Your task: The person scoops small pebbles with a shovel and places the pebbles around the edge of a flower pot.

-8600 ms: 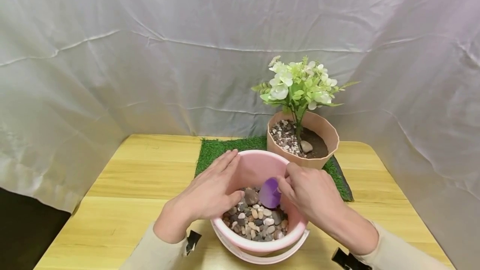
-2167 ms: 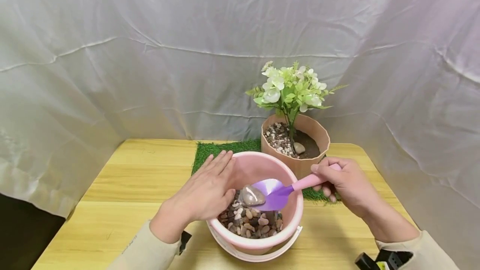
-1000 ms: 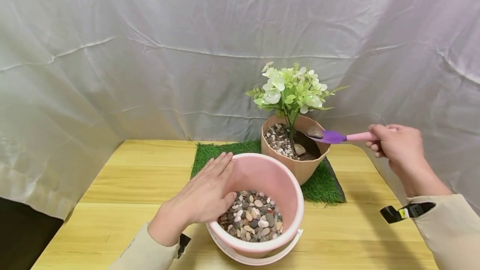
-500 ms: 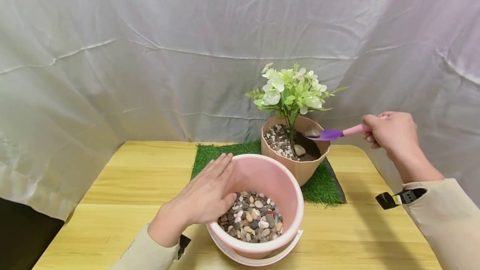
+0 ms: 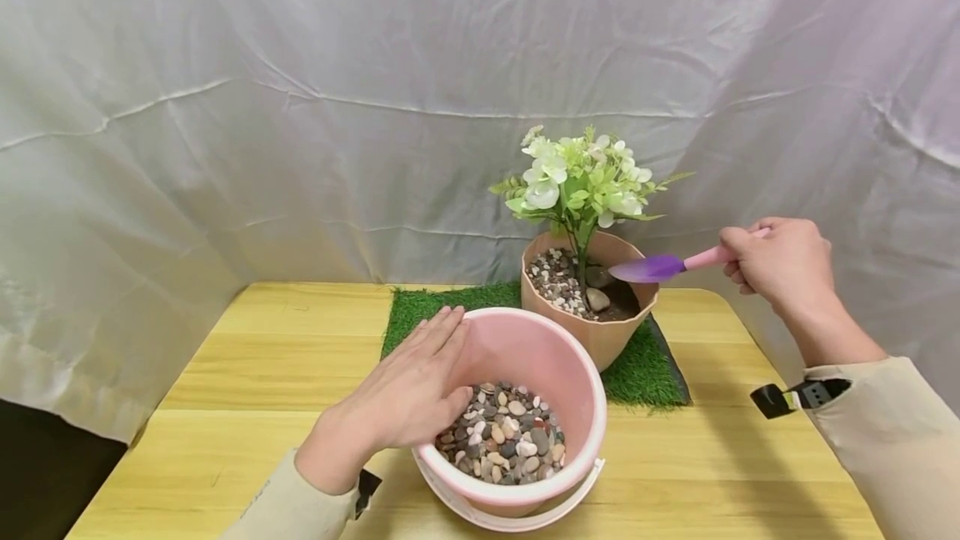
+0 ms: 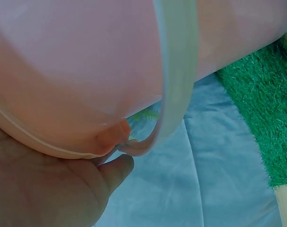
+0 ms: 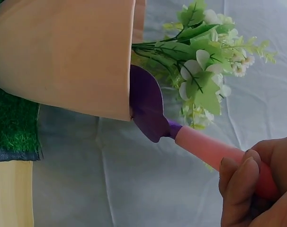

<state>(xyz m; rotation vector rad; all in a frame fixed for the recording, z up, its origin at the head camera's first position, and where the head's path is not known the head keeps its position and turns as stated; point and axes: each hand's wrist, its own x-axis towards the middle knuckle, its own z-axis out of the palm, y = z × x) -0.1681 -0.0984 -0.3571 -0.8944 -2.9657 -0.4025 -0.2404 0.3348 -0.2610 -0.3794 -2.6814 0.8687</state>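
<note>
My right hand (image 5: 780, 261) grips the pink handle of a garden trowel (image 5: 651, 268). Its purple blade reaches over the right rim of a peach flowerpot (image 5: 592, 338) and carries no stone. Inside the pot, a pale stone (image 5: 597, 300) and a darker stone (image 5: 598, 277) lie on brown soil beside the plant's stem. Small gravel (image 5: 557, 280) covers the left side. With fingers extended, my left hand (image 5: 408, 390) rests on the left rim of a pink bucket (image 5: 525, 344) holding mixed pebbles (image 5: 510, 440). In the right wrist view, the trowel (image 7: 150, 106) crosses the pot's edge.
White flowers with green leaves (image 5: 585, 177) rise from the pot. A green turf mat (image 5: 645, 377) lies under the pot on the wooden table (image 5: 285, 365). The bucket's white handle (image 5: 525, 521) hangs down at the front. Grey cloth (image 5: 375, 65) hangs behind.
The right hand dug the trowel into the bucket, lifted out a large stone and carried it right to the pot. The stone has slid off the blade onto the soil. The left hand stays.
</note>
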